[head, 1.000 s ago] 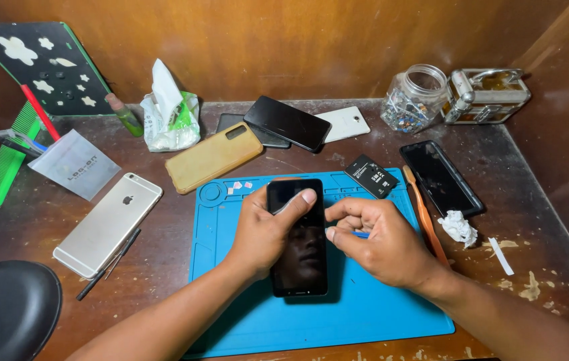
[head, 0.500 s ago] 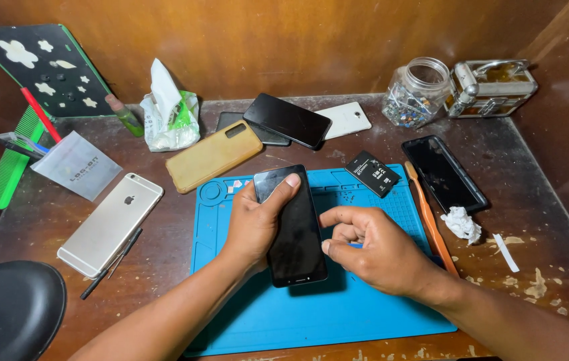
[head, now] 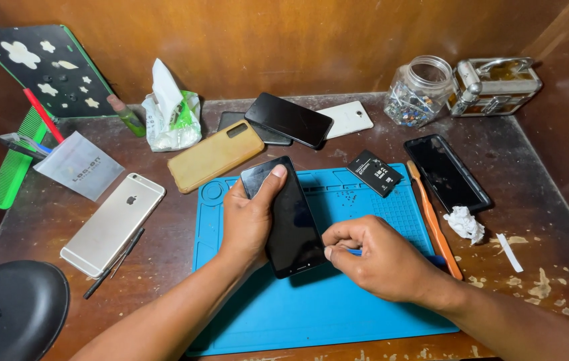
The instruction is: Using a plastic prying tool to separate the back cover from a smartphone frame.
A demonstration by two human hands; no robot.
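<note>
My left hand [head: 248, 220] grips a black phone [head: 291, 224] by its left edge, thumb across the top, and holds it tilted over the blue work mat [head: 311, 301]. At the phone's lower right edge, my right hand [head: 378, 257] pinches a thin blue tool [head: 355, 252] between thumb and forefinger. The tool's tip touches the phone's edge; most of the tool is hidden in my fingers.
A silver phone [head: 114, 224] and a thin black tool [head: 114, 264] lie left of the mat. A tan-cased phone [head: 214, 155], two dark phones [head: 289, 120], a white phone [head: 348, 119], a battery [head: 375, 172], an orange toothbrush [head: 435, 224], another black phone [head: 446, 172], a jar [head: 418, 90] and a metal box [head: 495, 83] surround it.
The phone has been lifted off the mat and tilted, its top swinging left. My right hand has dropped from the phone's top right to its lower right edge.
</note>
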